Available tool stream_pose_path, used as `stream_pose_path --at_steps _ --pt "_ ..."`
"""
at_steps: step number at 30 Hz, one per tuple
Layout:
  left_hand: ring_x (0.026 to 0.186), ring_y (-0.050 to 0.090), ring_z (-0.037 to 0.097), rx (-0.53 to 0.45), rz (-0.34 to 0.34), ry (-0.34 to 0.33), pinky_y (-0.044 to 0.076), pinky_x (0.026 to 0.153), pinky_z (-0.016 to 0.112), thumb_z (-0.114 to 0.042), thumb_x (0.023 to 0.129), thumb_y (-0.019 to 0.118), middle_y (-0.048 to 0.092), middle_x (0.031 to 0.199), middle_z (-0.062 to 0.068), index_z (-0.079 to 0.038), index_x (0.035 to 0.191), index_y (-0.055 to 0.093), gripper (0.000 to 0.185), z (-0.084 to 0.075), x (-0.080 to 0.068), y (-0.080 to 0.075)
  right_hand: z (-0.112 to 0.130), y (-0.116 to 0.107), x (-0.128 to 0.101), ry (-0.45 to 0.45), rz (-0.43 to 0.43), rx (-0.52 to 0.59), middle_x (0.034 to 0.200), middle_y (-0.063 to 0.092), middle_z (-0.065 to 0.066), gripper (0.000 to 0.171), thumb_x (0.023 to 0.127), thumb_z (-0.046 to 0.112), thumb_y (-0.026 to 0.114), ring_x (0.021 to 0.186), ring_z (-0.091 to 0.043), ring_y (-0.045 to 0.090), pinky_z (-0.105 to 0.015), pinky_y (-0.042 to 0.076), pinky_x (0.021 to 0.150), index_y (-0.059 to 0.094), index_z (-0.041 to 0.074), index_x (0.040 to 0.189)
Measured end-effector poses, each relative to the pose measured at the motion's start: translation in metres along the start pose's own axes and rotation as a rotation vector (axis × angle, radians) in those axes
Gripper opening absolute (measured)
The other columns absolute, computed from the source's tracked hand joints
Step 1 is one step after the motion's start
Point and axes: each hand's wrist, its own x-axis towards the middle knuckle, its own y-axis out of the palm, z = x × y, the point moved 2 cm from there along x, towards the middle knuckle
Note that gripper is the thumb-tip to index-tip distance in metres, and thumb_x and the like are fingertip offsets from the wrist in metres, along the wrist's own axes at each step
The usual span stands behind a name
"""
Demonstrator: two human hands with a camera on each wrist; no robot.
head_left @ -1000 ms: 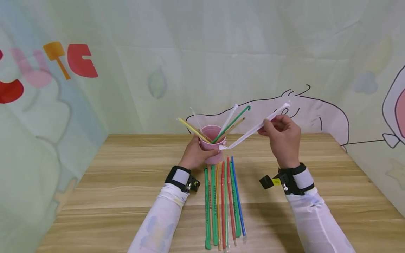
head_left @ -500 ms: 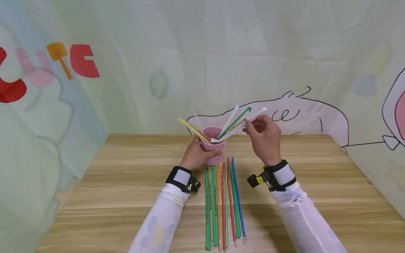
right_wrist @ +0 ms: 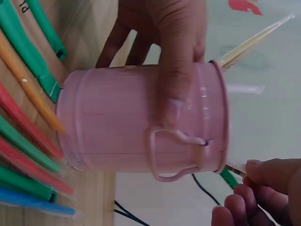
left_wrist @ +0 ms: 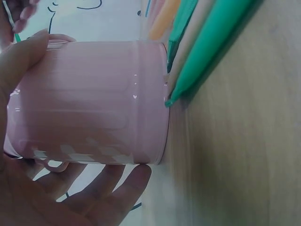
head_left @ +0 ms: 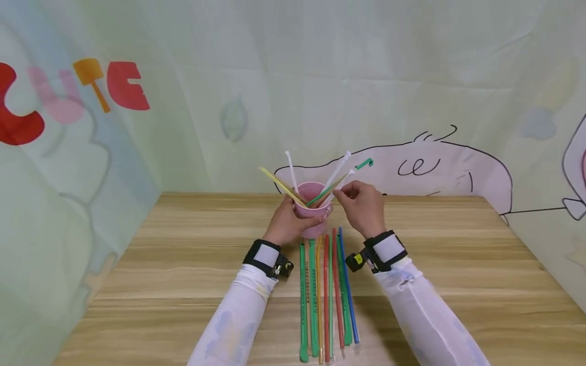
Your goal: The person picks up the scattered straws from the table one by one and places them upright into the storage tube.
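Both hands met at the pink cup [head_left: 311, 211] at the middle of the wooden table [head_left: 183, 264].

Left hand [head_left: 285, 223] wrapped the cup's side, thumb and fingers curled around it, as both wrist views showed. Right hand [head_left: 361, 207] pinched a white wrapped straw [head_left: 344, 180] just beside the rim, its lower end already inside the cup among yellow, white and green straws [head_left: 341, 178] fanning outward. Just in front of the cup, a row of green, orange, red and blue straws [head_left: 327, 295] lay side by side, their far ends touching or nearly touching its base. Behind hung a pale cartoon-printed backdrop [head_left: 412, 76].
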Motion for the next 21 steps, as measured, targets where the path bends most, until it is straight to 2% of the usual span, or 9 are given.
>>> stream_pose_path --at_steps 5,7,9,11,14,16,18,21 --pt "0.135 0.057 0.029 -0.004 0.007 0.006 0.045 0.116 0.045 -0.028 0.082 0.089 0.059 0.144 0.014 -0.01 0.151 0.043 0.085 0.0 0.0 0.0 -0.008 0.008 -0.001 0.036 0.016 0.021 0.077 0.065 -0.009 0.032 0.093 0.034 0.078 0.067 -0.02 0.055 -0.031 0.04 0.058 0.066 0.005 0.087" --pt "0.135 0.057 0.029 -0.009 0.014 0.011 0.045 0.116 0.045 -0.026 0.082 0.089 0.059 0.144 0.015 -0.01 0.151 0.044 0.083 -0.001 0.0 0.0 -0.011 0.01 -0.002 0.062 0.031 0.075 0.081 0.059 -0.008 0.038 0.092 0.036 0.079 0.07 -0.021 0.052 -0.031 0.039 0.058 0.06 0.004 0.093" --pt "0.135 0.057 0.029 0.001 0.013 0.009 0.045 0.116 0.045 -0.027 0.082 0.088 0.059 0.144 0.015 -0.01 0.15 0.044 0.083 -0.001 0.0 0.0 -0.013 0.012 -0.003 0.103 0.047 0.149 0.089 0.056 -0.009 0.046 0.09 0.038 0.08 0.077 -0.022 0.052 -0.031 0.041 0.062 0.054 0.003 0.105" --pt "0.135 0.057 0.03 0.009 0.011 0.001 0.046 0.116 0.045 -0.027 0.082 0.088 0.059 0.144 0.015 -0.009 0.151 0.043 0.084 -0.001 0.0 0.0 -0.014 0.015 -0.003 0.152 0.073 0.241 0.104 0.055 -0.013 0.06 0.09 0.039 0.08 0.091 -0.025 0.054 -0.033 0.046 0.07 0.049 0.002 0.125" --pt "0.135 0.057 0.029 0.023 0.009 -0.016 0.046 0.115 0.045 -0.028 0.082 0.088 0.058 0.145 0.015 -0.01 0.151 0.041 0.085 0.0 0.0 0.0 -0.014 0.021 -0.002 0.196 0.13 0.337 0.134 0.05 -0.018 0.089 0.088 0.04 0.081 0.119 -0.03 0.052 -0.041 0.053 0.09 0.032 0.006 0.154" --pt "0.134 0.057 0.028 0.021 0.013 -0.009 0.047 0.115 0.045 -0.028 0.082 0.088 0.059 0.144 0.014 -0.01 0.151 0.043 0.084 0.0 0.0 0.0 -0.013 0.026 -0.002 0.182 0.181 0.376 0.148 0.043 -0.019 0.097 0.087 0.039 0.083 0.134 -0.033 0.046 -0.053 0.05 0.104 0.025 0.01 0.16" --pt "0.134 0.058 0.027 0.025 0.017 -0.005 0.047 0.115 0.045 -0.029 0.082 0.089 0.059 0.144 0.012 -0.012 0.15 0.045 0.082 0.0 0.0 0.0 -0.011 0.032 -0.003 0.145 0.234 0.409 0.155 0.04 -0.017 0.097 0.087 0.036 0.084 0.143 -0.035 0.04 -0.062 0.04 0.114 0.025 0.014 0.161" --pt "0.135 0.057 0.025 0.02 0.022 -0.002 0.047 0.115 0.045 -0.029 0.083 0.088 0.059 0.145 0.009 -0.016 0.15 0.045 0.081 -0.001 0.0 0.0 -0.01 0.04 -0.005 0.102 0.292 0.441 0.153 0.045 -0.014 0.092 0.085 0.033 0.086 0.144 -0.034 0.041 -0.066 0.032 0.119 0.03 0.017 0.157"
